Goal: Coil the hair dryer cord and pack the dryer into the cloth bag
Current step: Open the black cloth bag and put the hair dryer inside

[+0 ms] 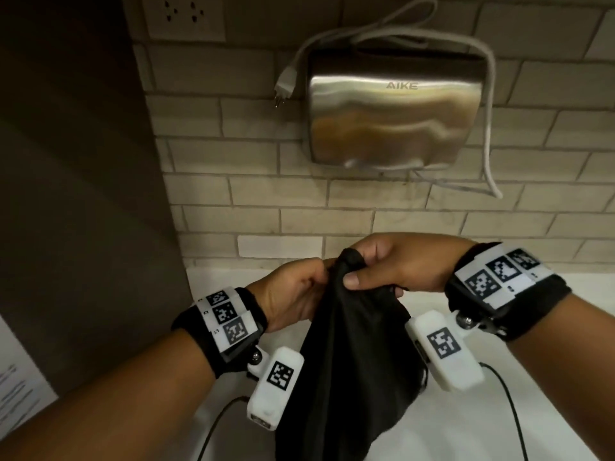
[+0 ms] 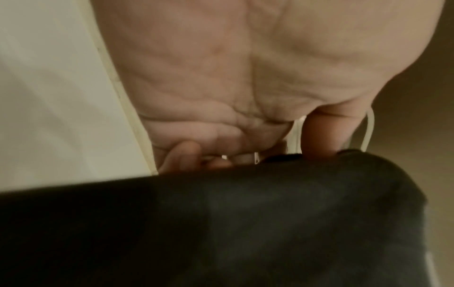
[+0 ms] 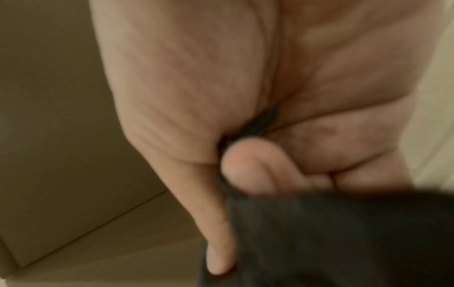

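Black cloth bag point(image 1: 346, 354) gripped at its gathered top.
Left hand point(image 1: 293, 294) and right hand point(image 1: 399, 264) both pinch the bunched fabric, fingers curled tight.

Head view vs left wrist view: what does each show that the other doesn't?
Head only: wall-mounted steel dryer with its grey cord looped over it, the wall socket, the right hand gripping the bag top. Left wrist only: the left palm close up, fingers curled at the fabric edge. Both: the left hand holding the black cloth bag.
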{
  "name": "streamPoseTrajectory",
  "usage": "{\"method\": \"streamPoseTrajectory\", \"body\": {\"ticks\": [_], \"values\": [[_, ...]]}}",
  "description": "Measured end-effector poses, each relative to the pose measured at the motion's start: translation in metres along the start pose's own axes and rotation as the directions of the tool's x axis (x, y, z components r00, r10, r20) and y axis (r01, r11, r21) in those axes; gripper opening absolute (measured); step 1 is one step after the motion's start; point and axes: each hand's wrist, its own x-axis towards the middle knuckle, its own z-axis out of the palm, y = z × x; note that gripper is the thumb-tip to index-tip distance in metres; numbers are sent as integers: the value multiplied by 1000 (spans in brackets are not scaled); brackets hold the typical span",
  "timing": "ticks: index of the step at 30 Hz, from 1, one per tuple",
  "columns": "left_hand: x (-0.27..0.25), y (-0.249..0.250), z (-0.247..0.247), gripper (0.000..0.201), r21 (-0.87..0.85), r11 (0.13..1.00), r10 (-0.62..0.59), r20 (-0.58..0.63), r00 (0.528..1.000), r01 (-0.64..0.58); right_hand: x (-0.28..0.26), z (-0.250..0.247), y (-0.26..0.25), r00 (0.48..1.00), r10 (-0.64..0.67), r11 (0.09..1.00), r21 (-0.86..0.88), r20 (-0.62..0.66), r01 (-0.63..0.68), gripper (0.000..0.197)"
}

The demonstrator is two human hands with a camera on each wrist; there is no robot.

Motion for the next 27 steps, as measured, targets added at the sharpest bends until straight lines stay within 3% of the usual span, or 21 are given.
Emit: {"method": "streamPoseTrajectory", "body": {"ticks": [2,6,8,10,12,15,18,20,22,25,27], "values": [[-6,3,-5,51,66,997,32,29,999,-34,-3,-5,-8,998,-56,997,-46,-2,55,18],[-23,19,-19,10,163,982,87,71,994,-98,-12,-16,-16,986,-151,988,-47,-77,148,19],[-34,27,-23,6,345,935,48,107,993,-82,-15,-19,-20,975,-178,983,-57,-133,172,18],[-41,30,-23,16,618,786,-32,77,997,-22,-18,-18,-23,967,-196,979,-86,-164,184,17],[-47,28,-23,20,839,540,-129,7,992,64,-22,-16,-26,970,-184,974,-160,-160,158,15],[-58,22,-32,33,969,173,-158,-150,976,177,-29,-11,-28,972,-146,914,-400,-183,62,19],[-74,22,-44,43,971,66,-70,-225,972,229,-37,-9,-28,958,-127,861,-508,-256,-21,18],[-84,20,-49,43,967,82,-45,-240,970,243,-39,-8,-28,945,-134,833,-550,-300,-56,18],[-94,16,-51,43,954,187,-1,-238,971,234,-39,-7,-28,931,-140,808,-583,-336,-89,16],[-106,5,-54,42,872,463,150,-253,956,159,-38,-5,-27,908,-158,809,-579,-388,-107,15],[-115,-6,-57,53,724,687,253,-319,913,62,-37,-3,-27,893,-183,816,-570,-412,-95,12]]}}
